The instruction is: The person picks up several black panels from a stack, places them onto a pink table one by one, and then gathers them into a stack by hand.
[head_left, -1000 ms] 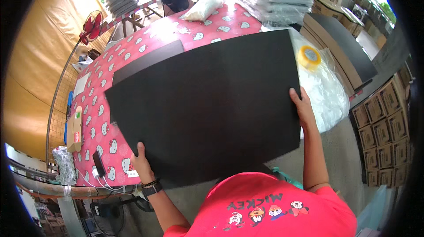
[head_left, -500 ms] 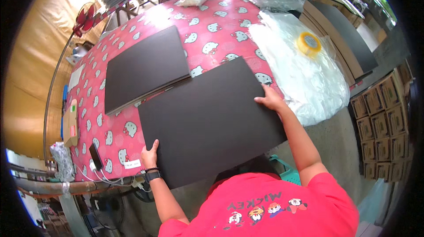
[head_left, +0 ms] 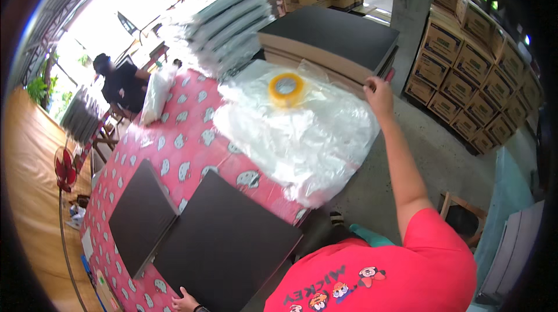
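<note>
Flat black rectangular board (head_left: 226,242) is now touched by left hand (head_left: 185,301) alone; black-topped brown stack (head_left: 331,33) is reached by right hand (head_left: 379,98); grips unclear

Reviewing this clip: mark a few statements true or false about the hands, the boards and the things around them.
1. The left hand is at the edge of the dark board nearest the person. True.
2. Both hands are at that board. False: the right hand is at a corner of the dark-topped stack.
3. The yellow tape roll lies on clear plastic. True.
4. The boards lie on a plain green cover. False: the table cover is pink and patterned.
5. A red fan stands toward the picture's left. True.
</note>
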A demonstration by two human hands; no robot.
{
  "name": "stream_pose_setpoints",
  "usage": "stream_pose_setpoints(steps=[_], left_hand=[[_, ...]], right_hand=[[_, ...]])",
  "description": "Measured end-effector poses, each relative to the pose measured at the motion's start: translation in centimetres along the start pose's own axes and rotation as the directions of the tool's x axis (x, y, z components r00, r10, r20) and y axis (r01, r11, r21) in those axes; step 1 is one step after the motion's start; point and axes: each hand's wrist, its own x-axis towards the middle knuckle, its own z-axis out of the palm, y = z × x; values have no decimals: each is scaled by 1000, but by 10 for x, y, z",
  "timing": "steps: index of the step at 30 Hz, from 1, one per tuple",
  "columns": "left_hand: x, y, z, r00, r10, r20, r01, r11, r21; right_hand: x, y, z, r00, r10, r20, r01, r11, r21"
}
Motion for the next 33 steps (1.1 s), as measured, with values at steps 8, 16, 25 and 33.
stream_pose_setpoints(steps=[8, 16, 25, 33], left_hand=[[-68, 250, -110, 952, 278, -129, -293, 700, -652], [-155, 357, -166, 917, 373, 140, 2, 348, -938], [-194, 414, -197, 802, 583, 127, 38, 162, -986], [-205, 427, -198, 802, 582, 134, 71, 130, -989]], right_hand=[[87, 18, -19, 913, -120, 390, 280, 880, -385], [95, 40, -24, 860, -184, 476, 416, 794, -443], [86, 66, -9, 893, -286, 347, 398, 863, -310], [103, 44, -12, 874, -317, 368, 349, 937, -22]])
